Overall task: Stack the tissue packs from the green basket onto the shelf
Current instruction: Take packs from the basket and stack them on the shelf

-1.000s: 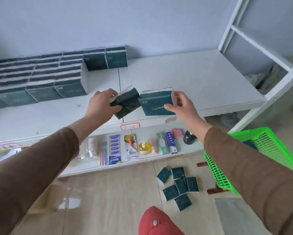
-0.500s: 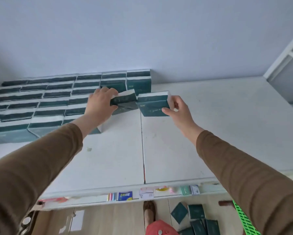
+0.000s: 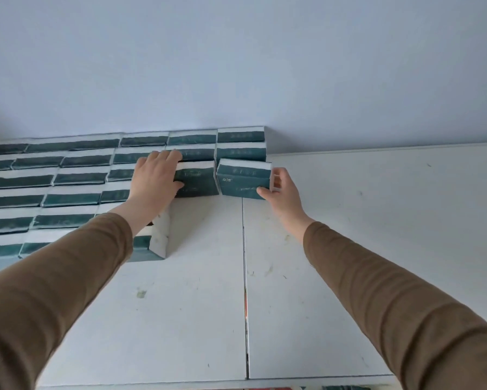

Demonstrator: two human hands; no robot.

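Two tissue packs [image 3: 197, 180] [image 3: 243, 180] side by side on shelf [image 3: 349, 249], one in each hand's [image 3: 155, 178] [image 3: 284, 192] closed fingers.

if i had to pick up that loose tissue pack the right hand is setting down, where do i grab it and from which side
Pinch the right-hand tissue pack across its short ends, coming from the open right and front. Its left end sits close beside the left-hand pack and stacked packs stand behind, so fingers probably fit only where the right hand grips now.

Pack [image 3: 243, 180] print — too blurred, unreadable
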